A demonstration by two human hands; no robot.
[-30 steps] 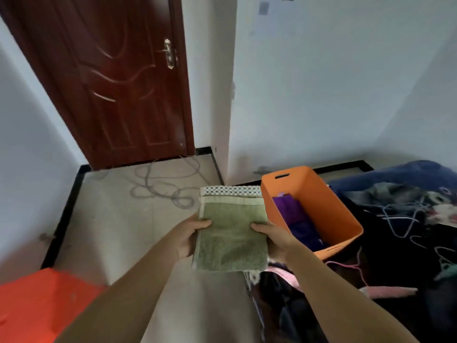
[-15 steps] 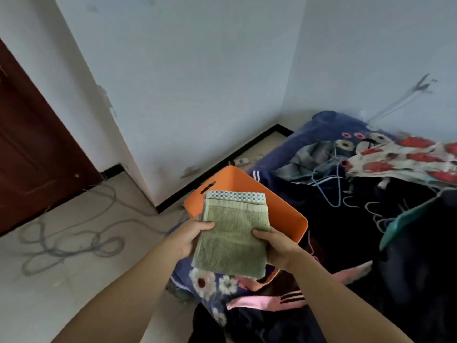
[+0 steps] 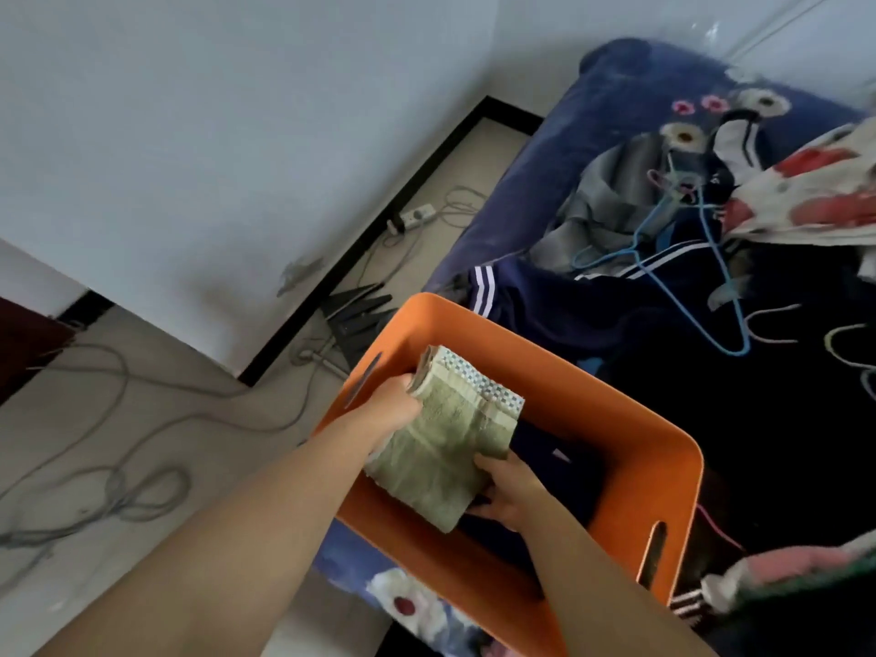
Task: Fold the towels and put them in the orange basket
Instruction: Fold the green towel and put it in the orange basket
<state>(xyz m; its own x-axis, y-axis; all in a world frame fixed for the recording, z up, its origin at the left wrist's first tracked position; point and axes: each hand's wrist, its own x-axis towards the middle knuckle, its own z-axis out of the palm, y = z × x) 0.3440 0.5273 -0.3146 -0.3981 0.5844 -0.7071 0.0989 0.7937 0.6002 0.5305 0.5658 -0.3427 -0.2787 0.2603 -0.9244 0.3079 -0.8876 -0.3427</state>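
Observation:
A folded green towel [image 3: 441, 448] with a checkered band along its far edge is inside the mouth of the orange basket [image 3: 559, 372], tilted. My left hand [image 3: 393, 405] grips the towel's left edge near the basket's left wall. My right hand [image 3: 507, 490] holds the towel's near right corner from below. Dark folded cloth [image 3: 559, 467] lies in the basket under and to the right of the towel. The basket stands on the edge of a bed.
The bed [image 3: 663, 286] on the right is covered with dark clothes, a floral cloth [image 3: 806, 192] and blue wire hangers [image 3: 711, 277]. Cables [image 3: 118, 481] and a power strip [image 3: 417, 215] lie on the tiled floor at left. White walls meet behind the basket.
The view swung right and down over the basket. Both hands carried the green towel from in front of me down into the basket's opening.

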